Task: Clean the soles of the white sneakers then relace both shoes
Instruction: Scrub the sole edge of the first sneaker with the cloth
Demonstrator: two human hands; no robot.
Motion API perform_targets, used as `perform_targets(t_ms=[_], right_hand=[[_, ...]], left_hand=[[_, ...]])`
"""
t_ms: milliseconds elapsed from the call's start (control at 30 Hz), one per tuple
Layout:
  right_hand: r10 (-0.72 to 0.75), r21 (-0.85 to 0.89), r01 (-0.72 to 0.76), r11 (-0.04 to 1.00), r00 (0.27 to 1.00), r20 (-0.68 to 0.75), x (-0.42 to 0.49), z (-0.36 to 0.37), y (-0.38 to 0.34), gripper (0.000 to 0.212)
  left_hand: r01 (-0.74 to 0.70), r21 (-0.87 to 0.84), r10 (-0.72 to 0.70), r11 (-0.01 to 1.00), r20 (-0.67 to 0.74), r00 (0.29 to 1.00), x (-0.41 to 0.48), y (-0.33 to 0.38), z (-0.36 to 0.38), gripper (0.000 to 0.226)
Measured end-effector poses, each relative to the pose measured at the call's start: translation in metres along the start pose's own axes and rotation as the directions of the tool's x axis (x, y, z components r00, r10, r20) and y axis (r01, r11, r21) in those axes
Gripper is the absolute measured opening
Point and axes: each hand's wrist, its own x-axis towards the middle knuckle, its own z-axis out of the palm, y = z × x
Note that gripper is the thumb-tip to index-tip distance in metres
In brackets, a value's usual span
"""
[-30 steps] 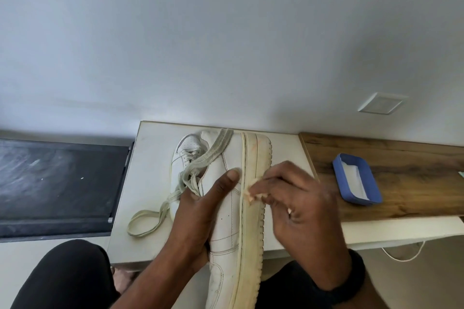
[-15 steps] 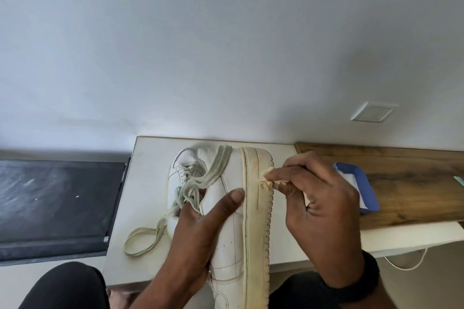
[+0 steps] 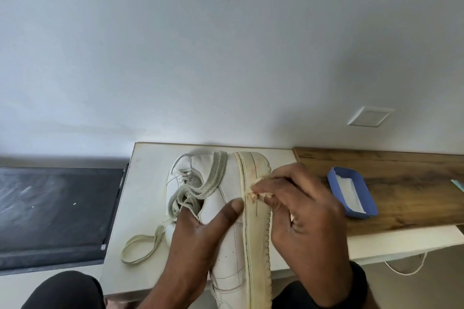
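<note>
With the left hand point(image 3: 200, 241) gripping the sneaker point(image 3: 226, 253) steady, the right hand point(image 3: 306, 216), fingers point(image 3: 278, 183) pinching a small wipe point(image 3: 251, 197), should rub firmly along the yellowed sole point(image 3: 258, 238).

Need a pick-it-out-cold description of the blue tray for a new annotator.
Find the dark wooden counter that butts against the white table on its right. Near the counter's front edge, just beyond the right hand, sits a shallow rectangular blue tray with a white sheet lying inside. It is the only blue item in view.
</note>
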Motion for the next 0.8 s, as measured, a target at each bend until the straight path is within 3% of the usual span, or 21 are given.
perform_targets(t_ms=[167,267,400,500,800], right_hand=[[0.048,-0.022,-0.049,0.999,0.996,-0.075,0.006,-0.003,0.001,0.029],[-0.026,-0.003,0.026,1.000,1.000,-0.005,0.001,-0.004,-0.011,0.015],[-0.077,0.032,0.075,0.997,0.993,0.085,-0.004,-0.004,-0.015,0.020],[-0.044,0.020,0.043,0.999,0.998,0.035,-0.004,-0.006,-0.012,0.016],[0.044,-0.050,-0.051,0.997,0.991,-0.123,0.006,-0.014,-0.007,0.027]], left_hand=[[-0.006,0.031,0.005,0.999,0.018,1.000,0.000,-0.002,-0.003,0.074],[-0.056,0.088,0.052,0.995,0.049,0.997,0.001,0.001,-0.004,0.089],[-0.081,0.118,0.080,0.990,0.015,0.997,0.000,0.000,-0.004,0.084],[-0.073,0.120,0.071,0.990,0.018,0.997,0.000,0.001,-0.003,0.079],[-0.048,0.100,0.043,0.994,0.053,0.998,0.002,-0.003,-0.010,0.093]])
